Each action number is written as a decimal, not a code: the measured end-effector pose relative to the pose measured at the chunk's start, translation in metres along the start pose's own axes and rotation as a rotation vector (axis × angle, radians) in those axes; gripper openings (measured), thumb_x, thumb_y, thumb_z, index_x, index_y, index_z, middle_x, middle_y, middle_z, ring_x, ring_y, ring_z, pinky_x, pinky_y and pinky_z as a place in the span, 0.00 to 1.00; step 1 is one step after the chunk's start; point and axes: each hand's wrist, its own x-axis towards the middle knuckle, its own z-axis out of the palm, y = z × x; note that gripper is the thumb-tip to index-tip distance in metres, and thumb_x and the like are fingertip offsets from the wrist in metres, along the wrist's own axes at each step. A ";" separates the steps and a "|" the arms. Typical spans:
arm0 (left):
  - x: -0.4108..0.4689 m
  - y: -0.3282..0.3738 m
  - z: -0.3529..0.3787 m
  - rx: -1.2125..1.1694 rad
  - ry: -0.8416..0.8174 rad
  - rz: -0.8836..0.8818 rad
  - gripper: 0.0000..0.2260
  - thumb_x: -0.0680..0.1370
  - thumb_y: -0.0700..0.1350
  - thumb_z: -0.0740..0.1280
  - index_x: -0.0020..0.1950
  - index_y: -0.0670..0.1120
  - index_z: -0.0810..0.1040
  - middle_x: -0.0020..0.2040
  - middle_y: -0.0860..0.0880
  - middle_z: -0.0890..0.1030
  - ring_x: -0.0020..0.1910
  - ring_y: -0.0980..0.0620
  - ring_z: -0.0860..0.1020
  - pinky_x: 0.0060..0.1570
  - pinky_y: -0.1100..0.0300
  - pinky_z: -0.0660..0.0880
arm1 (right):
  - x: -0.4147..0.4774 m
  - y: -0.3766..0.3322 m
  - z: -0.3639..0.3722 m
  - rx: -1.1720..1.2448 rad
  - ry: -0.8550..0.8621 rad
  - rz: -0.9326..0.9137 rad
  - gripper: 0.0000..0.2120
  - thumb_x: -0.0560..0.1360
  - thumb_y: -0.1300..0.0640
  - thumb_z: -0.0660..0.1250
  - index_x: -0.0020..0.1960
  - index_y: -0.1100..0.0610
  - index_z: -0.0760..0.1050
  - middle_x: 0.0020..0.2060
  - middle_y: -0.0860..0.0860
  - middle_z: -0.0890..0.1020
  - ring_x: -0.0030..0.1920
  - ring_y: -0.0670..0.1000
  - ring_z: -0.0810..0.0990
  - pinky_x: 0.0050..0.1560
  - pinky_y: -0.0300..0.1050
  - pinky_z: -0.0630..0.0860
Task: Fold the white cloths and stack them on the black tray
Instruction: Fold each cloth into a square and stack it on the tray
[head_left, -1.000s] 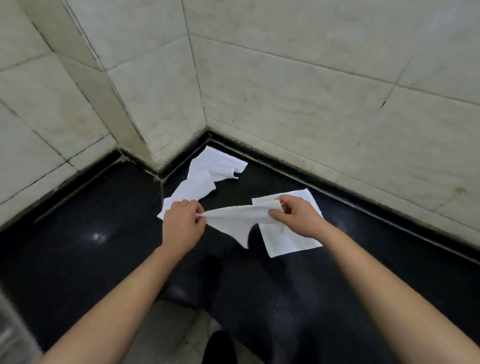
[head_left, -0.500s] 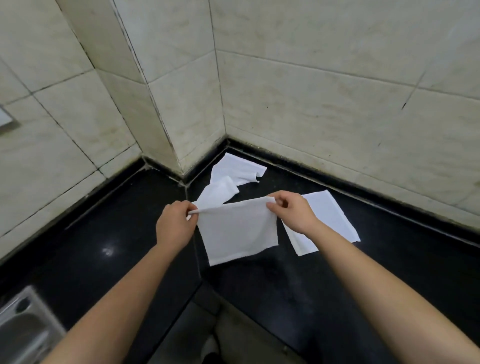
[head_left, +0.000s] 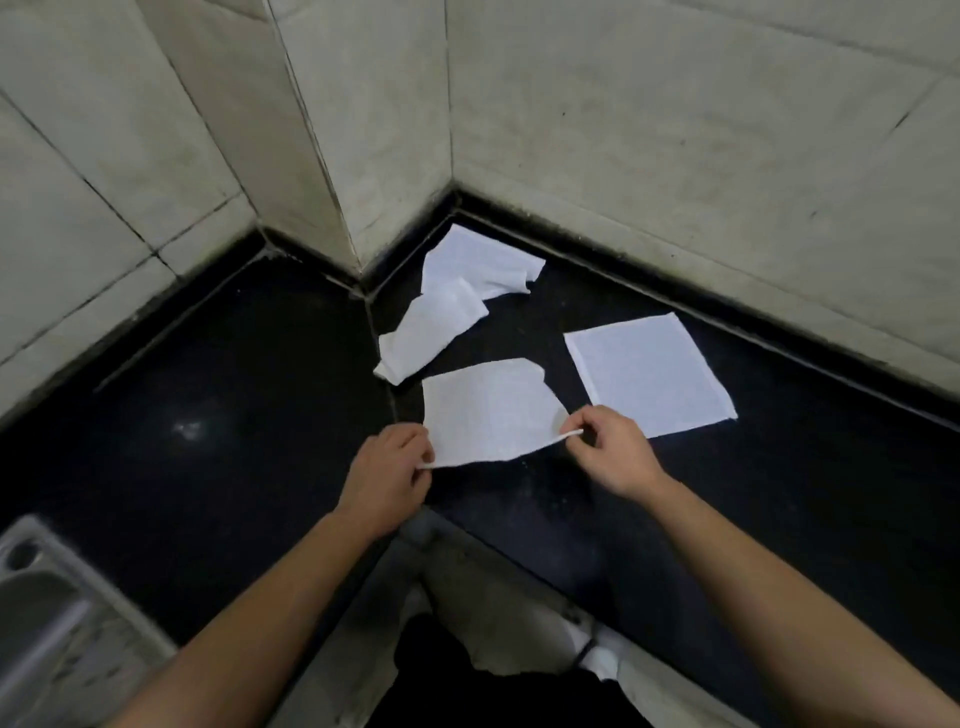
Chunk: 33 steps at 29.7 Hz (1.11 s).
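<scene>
A metal sink (head_left: 47, 613) is seen at the near left edge; only part of its basin is shown, and what lies in it cannot be told. The white cloths are all found on the black counter (head_left: 234, 415), in the corner formed by the tiled walls (head_left: 675, 156).

The held cloth (head_left: 488, 410) is spread in the middle of the counter, just near of the corner. Its near edge is raised a little and is drawn into a thin line between the two hands. Its left near corner is pinched between thumb and curled fingers of the left hand (head_left: 389, 473), and its right near corner is pinched by thumb and forefinger of the right hand (head_left: 613, 452), the other fingers being loosely curled. Its far right corner is turned in, so an uneven outline is given.

To the right, a flat square cloth (head_left: 649, 374) is laid smooth and apart from the held one. Farther off, a crumpled cloth (head_left: 426, 332) is overlapped with another rumpled cloth (head_left: 483, 260) close to the wall.
</scene>
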 end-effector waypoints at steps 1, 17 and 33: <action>-0.014 -0.001 0.012 0.007 -0.086 0.013 0.11 0.64 0.38 0.75 0.43 0.47 0.78 0.58 0.46 0.81 0.57 0.43 0.80 0.46 0.53 0.76 | -0.011 0.010 0.009 -0.075 -0.069 -0.020 0.03 0.74 0.54 0.67 0.46 0.47 0.78 0.44 0.43 0.79 0.44 0.46 0.78 0.47 0.45 0.76; -0.057 0.006 0.049 -0.154 -0.456 -0.194 0.02 0.74 0.50 0.66 0.44 0.54 0.74 0.68 0.52 0.75 0.74 0.48 0.64 0.67 0.47 0.67 | -0.043 0.063 0.037 -0.282 -0.420 -0.143 0.05 0.73 0.47 0.64 0.45 0.45 0.77 0.44 0.42 0.77 0.48 0.47 0.77 0.52 0.47 0.76; 0.054 -0.016 0.062 -0.849 0.070 -1.011 0.08 0.75 0.41 0.73 0.54 0.44 0.82 0.50 0.47 0.83 0.49 0.52 0.80 0.56 0.56 0.77 | 0.060 0.043 0.047 0.456 0.021 0.446 0.08 0.75 0.49 0.73 0.51 0.52 0.82 0.44 0.48 0.85 0.48 0.48 0.83 0.52 0.40 0.78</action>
